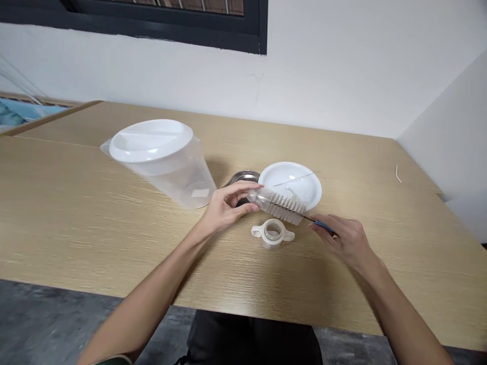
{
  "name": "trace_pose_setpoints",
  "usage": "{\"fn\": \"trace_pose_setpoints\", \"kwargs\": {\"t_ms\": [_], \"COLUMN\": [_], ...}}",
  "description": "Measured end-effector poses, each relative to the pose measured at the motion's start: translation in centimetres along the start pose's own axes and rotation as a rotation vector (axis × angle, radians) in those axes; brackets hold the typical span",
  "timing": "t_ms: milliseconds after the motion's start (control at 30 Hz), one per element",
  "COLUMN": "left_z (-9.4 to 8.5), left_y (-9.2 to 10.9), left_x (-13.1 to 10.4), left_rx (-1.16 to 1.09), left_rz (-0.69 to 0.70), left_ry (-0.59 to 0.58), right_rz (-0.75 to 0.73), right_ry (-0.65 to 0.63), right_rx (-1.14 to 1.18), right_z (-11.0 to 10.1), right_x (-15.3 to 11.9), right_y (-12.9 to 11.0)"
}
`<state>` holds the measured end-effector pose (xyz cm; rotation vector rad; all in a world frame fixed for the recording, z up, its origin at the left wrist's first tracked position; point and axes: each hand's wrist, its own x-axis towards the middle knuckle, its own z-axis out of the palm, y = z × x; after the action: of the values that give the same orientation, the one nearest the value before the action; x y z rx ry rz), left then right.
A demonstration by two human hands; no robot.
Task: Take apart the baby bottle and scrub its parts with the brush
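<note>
Table [342, 299] edge well off, room rightward

A jug [160, 175] bounds the left; a white bowl [279, 171] sits close behind the work. The right hand [342, 235] is curled round the handle of a brush [289, 209], beyond a handled cup [272, 244] worth clearing. In a narrow pinch, the left hand [228, 205] holds a clear cap [258, 197] at the brush's far end, above the table. Best keep both in line, twisting gently; how deep the brush sits, I cannot tell.

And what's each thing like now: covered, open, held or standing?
Jug: standing, lid on
Brush: held by right hand
Clear plastic piece: held by left hand, at the bristles
Handled cup: standing, open-topped
Plate: face up, thin wire across
Metal dish: partly hidden
</note>
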<state>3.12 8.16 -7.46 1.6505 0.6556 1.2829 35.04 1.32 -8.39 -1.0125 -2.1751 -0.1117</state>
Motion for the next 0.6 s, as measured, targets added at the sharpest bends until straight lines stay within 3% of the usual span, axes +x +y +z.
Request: {"fn": "trace_pose_setpoints", "kwargs": {"t_ms": [267, 467, 600], "left_z": [0.5, 0.6, 0.4], "left_y": [0.7, 0.7, 0.5], "left_x": [-0.1, 0.1, 0.1], "left_rx": [-0.057, -0.044, -0.068], "left_rz": [0.107, -0.004, -0.035], "left_ry": [-0.052, 0.106, 0.093], "right_rz": [0.024, 0.078, -0.006], "right_ry": [-0.054, 0.125, 0.187], "right_rx": [0.033, 0.035, 0.045], "right_z": [0.5, 1.0, 0.6], "right_x": [-0.2, -0.2, 0.0], "right_y": [0.3, -0.3, -0.3]}}
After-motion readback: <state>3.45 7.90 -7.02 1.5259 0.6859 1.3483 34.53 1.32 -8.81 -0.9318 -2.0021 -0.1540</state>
